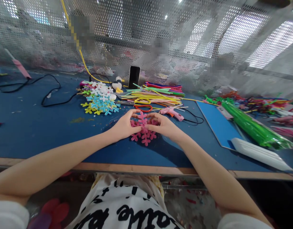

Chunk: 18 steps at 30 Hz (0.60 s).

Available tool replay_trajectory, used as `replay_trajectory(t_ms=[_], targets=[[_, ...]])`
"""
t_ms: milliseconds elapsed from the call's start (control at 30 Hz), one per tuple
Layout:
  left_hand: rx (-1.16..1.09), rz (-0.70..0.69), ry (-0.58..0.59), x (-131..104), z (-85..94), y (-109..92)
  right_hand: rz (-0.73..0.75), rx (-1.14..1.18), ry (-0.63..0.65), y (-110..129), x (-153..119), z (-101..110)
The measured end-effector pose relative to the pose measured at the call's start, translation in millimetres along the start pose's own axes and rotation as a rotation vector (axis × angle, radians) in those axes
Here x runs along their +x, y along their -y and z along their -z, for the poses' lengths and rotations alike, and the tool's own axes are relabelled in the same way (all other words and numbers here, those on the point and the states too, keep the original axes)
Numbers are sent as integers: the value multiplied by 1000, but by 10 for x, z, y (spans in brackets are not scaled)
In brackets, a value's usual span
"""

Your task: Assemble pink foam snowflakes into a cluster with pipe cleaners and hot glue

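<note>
Between my two hands, just above the blue tabletop, is a pink snowflake made of fuzzy pipe cleaner, its branched arms spreading outward. My left hand pinches its left side, thumb near the centre and fingers curled behind. From the right, my right hand grips it the same way, both thumbs almost meeting in the middle. Beyond the left hand lies a pile of finished snowflakes in white, blue and yellow. Scissors and a pink glue gun rest just past the hands.
Loose coloured pipe cleaners lie behind the scissors, near an upright phone. At right are a blue board, a bagged green bundle and a white packet. A pink-handled tool with black cord lies far left; perforated metal mesh stands behind.
</note>
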State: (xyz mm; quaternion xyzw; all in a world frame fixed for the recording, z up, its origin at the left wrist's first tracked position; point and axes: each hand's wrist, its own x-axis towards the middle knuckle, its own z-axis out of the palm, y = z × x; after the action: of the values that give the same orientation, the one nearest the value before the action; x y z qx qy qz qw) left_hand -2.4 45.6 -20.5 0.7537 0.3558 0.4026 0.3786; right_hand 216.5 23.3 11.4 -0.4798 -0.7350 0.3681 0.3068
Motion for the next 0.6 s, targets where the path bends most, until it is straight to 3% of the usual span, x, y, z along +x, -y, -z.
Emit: replay_trajectory(t_ms=[133,367,600], targets=[[1,-16,-3,8,-5,-6,88,-132,-50,-24,5,-21],[-20,19,35,-1,-67,-9,81,-35,-62,-23,6,-59],[-13,-112,-14,-48,-49,-113,153,123,-272,-90,55,-54]])
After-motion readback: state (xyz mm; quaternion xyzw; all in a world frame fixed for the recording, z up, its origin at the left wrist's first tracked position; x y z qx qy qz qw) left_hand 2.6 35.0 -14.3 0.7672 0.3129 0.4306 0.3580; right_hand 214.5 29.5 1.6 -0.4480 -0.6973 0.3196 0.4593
